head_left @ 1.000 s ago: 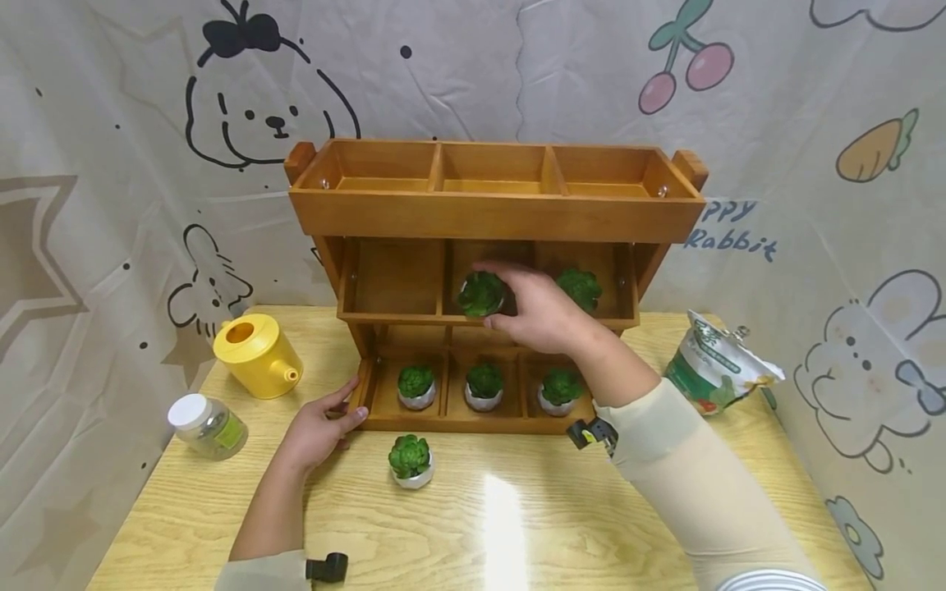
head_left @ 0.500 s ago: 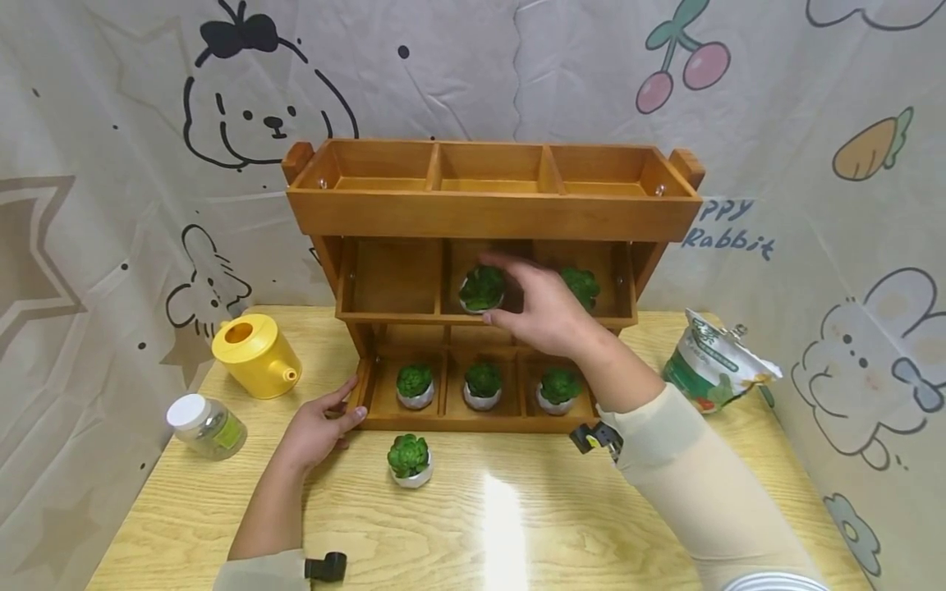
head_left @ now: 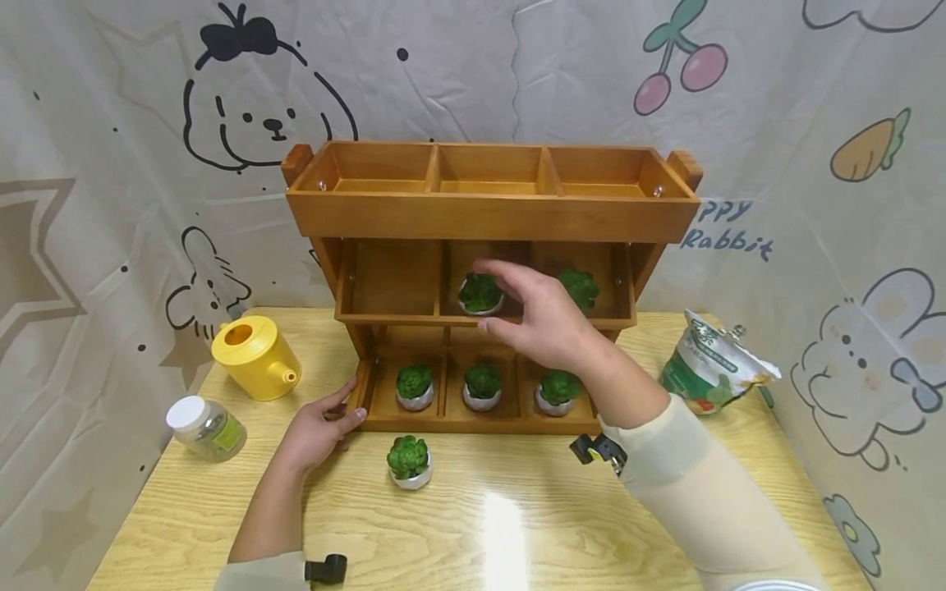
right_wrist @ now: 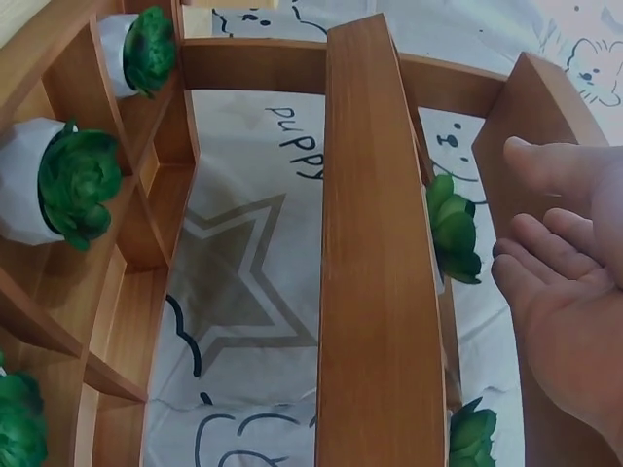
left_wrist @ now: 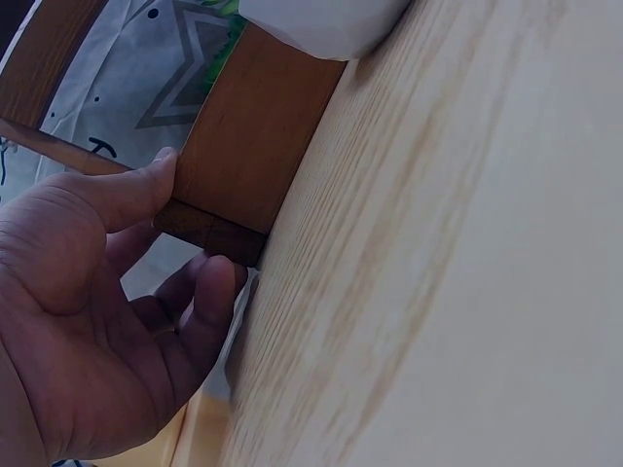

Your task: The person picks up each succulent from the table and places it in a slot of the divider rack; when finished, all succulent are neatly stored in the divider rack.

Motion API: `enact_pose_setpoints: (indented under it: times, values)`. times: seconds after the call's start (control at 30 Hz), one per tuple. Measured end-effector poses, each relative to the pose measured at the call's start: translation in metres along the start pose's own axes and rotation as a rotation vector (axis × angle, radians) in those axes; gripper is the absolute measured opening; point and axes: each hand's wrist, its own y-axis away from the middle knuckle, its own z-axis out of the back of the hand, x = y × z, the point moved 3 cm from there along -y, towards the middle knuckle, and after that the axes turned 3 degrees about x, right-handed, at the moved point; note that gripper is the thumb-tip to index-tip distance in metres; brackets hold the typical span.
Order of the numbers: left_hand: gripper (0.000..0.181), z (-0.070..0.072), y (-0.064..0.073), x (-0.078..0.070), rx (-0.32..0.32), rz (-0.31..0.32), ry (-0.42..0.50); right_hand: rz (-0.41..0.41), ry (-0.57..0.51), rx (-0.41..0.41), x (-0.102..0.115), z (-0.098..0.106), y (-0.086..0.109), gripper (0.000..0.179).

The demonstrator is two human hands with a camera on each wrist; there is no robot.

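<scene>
My right hand (head_left: 543,316) hovers in front of the middle tier, fingers spread and holding nothing. Just left of its fingertips, a potted succulent (head_left: 481,294) in a white pot stands in the centre compartment. The right wrist view shows this palm (right_wrist: 574,282) apart from the succulent leaves (right_wrist: 454,232). My left hand (head_left: 318,427) grips the lower left corner of the three-tier wooden shelf (head_left: 495,215). Up close, thumb and curled fingers (left_wrist: 209,311) hold the shelf corner (left_wrist: 219,209). A loose succulent (head_left: 410,461) stands on the table before the shelf.
The bottom tier holds three succulents, one per compartment, including a middle one (head_left: 483,386). Another succulent (head_left: 579,289) sits at the middle tier's right. A yellow watering can (head_left: 259,357) and a white-lidded jar (head_left: 208,427) stand left. A clipped bag (head_left: 715,365) stands right.
My right hand has let go of the succulent in the middle tier's centre compartment and drawn back slightly to the right. The left hand keeps its place on the shelf corner.
</scene>
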Motion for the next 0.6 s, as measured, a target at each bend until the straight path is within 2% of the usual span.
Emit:
enact_pose_setpoints:
  times: [0.27,0.6]
  values:
    - [0.068,0.000,0.000,0.001,0.006,0.003,0.015,0.075,-0.107,0.018,0.009,-0.012,0.008,0.067]
    - [0.068,0.000,0.001,-0.001,0.005,0.005,0.010,0.124,-0.110,0.063,0.016,-0.029,0.015,0.064]
